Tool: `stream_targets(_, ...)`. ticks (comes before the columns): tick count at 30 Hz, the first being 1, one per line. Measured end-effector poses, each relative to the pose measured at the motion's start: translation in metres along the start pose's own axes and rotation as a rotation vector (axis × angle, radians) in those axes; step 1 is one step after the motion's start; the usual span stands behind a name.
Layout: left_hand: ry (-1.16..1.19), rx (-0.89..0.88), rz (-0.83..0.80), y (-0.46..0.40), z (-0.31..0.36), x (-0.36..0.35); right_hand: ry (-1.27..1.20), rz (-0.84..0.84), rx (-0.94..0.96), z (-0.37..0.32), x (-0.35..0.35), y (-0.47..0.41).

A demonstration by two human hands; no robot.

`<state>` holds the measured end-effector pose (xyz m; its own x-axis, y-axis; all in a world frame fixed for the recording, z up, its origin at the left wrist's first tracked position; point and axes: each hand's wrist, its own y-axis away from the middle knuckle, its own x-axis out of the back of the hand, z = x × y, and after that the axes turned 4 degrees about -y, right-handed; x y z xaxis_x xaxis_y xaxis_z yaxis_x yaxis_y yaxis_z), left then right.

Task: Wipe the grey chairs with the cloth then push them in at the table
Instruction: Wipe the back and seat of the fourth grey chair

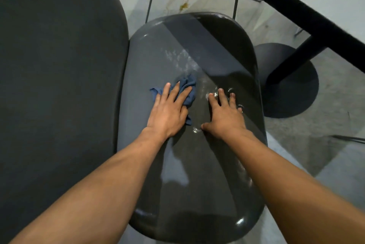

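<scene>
I am pressing my flat left hand [167,111] on the crumpled blue cloth [187,90], streaked glossy grey chair seat [197,50] stretching far ahead, open right hand [225,113] bracing beside.

No legible text, label, brand, number or sign observed on any surface in the head view.

Dim indoor light, soft glare on glossy chair seat [197,164], slight blur, wide-angle bending at edges
</scene>
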<state>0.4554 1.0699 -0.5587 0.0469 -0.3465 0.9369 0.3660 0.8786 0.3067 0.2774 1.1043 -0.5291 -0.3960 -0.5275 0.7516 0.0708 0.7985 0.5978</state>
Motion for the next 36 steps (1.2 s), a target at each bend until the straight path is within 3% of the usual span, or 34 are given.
stream_targets(9, -0.067, -0.210, 0.005, 0.132, -0.014, -0.040, -0.038, 0.054, 0.062, 0.046, -0.022, 0.058)
stream_targets(15, 0.136, 0.177, 0.049, 0.080, 0.047, -0.039, -0.123, 0.089, 0.003, 0.065, -0.037, 0.084)
stream_targets(22, 0.158, -0.124, 0.053, 0.085, 0.119, -0.055, -0.298, 0.186, -0.076, 0.077, -0.054, 0.094)
stream_targets(29, 0.052, -0.355, 0.051, 0.114, 0.055, -0.061, -0.320, 0.113, -0.094, 0.086, -0.056, 0.107)
stream_targets(31, 0.057, -0.274, 0.048, 0.105, 0.043, -0.055, -0.311, 0.090, -0.103, 0.086, -0.052, 0.108)
stream_targets(36, 0.113, 0.132, 0.073, 0.057, 0.080, -0.043, -0.307, 0.083, -0.107, 0.087, -0.047, 0.108)
